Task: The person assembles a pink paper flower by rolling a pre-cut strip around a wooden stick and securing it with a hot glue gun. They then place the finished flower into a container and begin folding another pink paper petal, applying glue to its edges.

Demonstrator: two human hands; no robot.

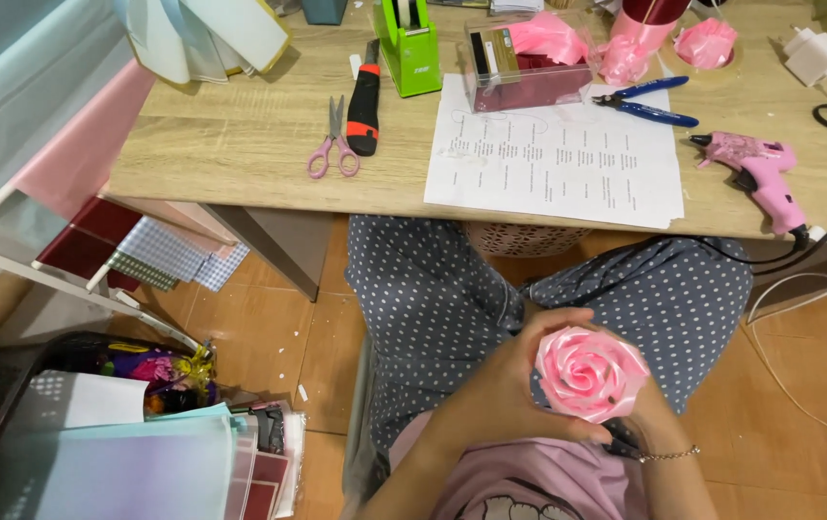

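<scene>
Ribbon rose (590,372): a pink satin flower of wound petals, held over the person's lap below the desk (240,144) edge, in the lower right of the head view.
Left hand (502,385): curled round the left side of the rose, thumb lying under the outer petal and fingers wrapped over the top rim; closed on the flower.
Right hand (646,414): mostly hidden behind the bloom; it appears to grip the base from below, a thin bracelet (669,454) showing at the wrist. How tightly it pinches cannot be told.
Step in hand: by judgement, shaping or holding the wound petals so the spiral stays set.
Doing it well: the base should stay pinched firmly while the upper hand only cups, since satin is slippery and a loose base would likely let the coils unwind; pressure on the petal edges ought to be light to avoid creasing.
Glue gun (765,173): pink, lying on the desk at the right, cord trailing off the edge; well apart from the hands.
Blue pliers (646,101): resting at the top edge of the printed sheet (556,154).
Scissors (333,140): pink-handled, beside a red and black cutter (364,101).
Tape dispenser (407,43): green, at the back of the desk.
Spare ribbon (625,48): pink, heaped near a clear box (529,63).
</scene>
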